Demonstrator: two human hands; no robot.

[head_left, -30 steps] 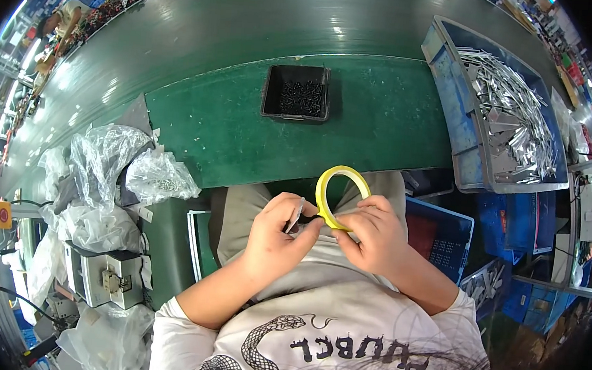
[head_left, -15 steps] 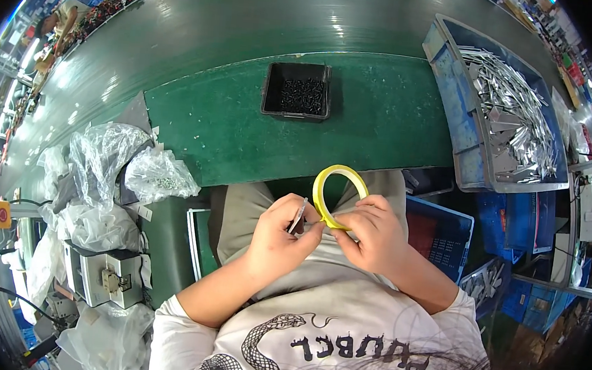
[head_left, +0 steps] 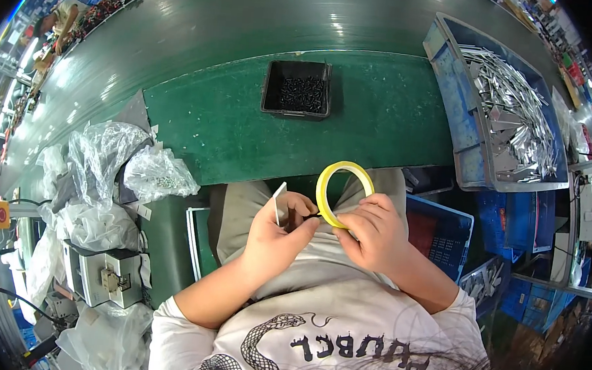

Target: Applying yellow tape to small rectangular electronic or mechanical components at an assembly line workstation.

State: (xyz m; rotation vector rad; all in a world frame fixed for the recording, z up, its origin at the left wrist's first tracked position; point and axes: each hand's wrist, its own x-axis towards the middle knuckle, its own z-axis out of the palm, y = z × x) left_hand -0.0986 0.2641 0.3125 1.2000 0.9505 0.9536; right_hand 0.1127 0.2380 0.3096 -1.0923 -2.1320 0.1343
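A roll of yellow adhesive tape (head_left: 322,192) stands on edge above my lap, and my right hand (head_left: 377,234) is closed on its lower right rim. My left hand (head_left: 271,230) is closed around a thin, pale flat strip (head_left: 280,202), whose end sticks up by the index finger. Left thumb and fingertips meet close to the bottom of the roll. Something small and dark shows at those fingertips, too small to name. The rest of the strip is hidden by the hand.
Ahead on the green table (head_left: 224,130) is a black bin (head_left: 294,114) of small dark parts. A blue crate (head_left: 464,122) of thin metal strips stands at the right. Clear plastic bags (head_left: 103,159) and a grey metal device (head_left: 118,279) lie at the left.
My left hand has turned and shifted slightly left, so the pale strip now stands more upright and farther from the roll. The tape roll has moved a little up and right.
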